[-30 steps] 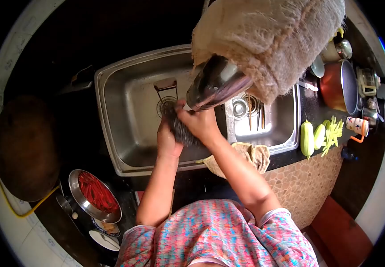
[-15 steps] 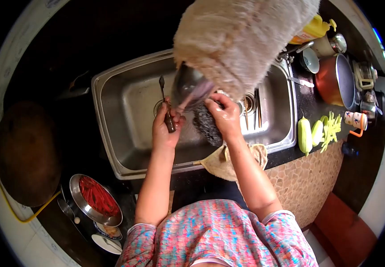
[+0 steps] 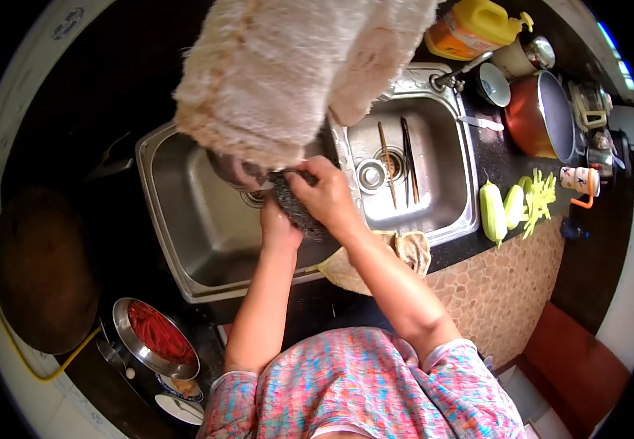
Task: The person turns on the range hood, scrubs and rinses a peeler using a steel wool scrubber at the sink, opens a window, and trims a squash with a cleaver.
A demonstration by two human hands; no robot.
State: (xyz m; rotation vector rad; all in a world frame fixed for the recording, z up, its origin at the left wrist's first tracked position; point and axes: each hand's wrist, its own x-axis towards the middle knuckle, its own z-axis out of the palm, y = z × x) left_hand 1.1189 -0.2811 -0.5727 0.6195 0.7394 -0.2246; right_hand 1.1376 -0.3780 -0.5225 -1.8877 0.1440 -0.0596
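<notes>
My right hand (image 3: 324,194) is closed on a dark grey mesh scrubber (image 3: 295,206) over the left basin of the steel sink (image 3: 207,282). Just beside it, my left hand (image 3: 279,225) reaches up into the same basin. Its fingers are hidden behind the scrubber and a pale furry thing (image 3: 258,80) that hangs close to the camera, and the dark-handled tool it held earlier is out of sight. Under the furry edge shows a blurred, shiny surface (image 3: 236,172) I cannot make out. A beige cloth (image 3: 361,271) hangs over the sink's front rim.
Chopsticks (image 3: 408,157) and a round strainer (image 3: 372,175) lie in the right basin. On the right counter are a knife (image 3: 480,123), peeled gourds (image 3: 493,212), a bowl (image 3: 493,84), a red pot (image 3: 533,117) and a yellow jug (image 3: 471,29). A bowl of red peppers (image 3: 157,333) stands lower left.
Both hands have come together, the right one moving left with the scrubber. The left hand's fingers and its tool have gone out of sight. The furry thing has shifted left, uncovering the right basin.
</notes>
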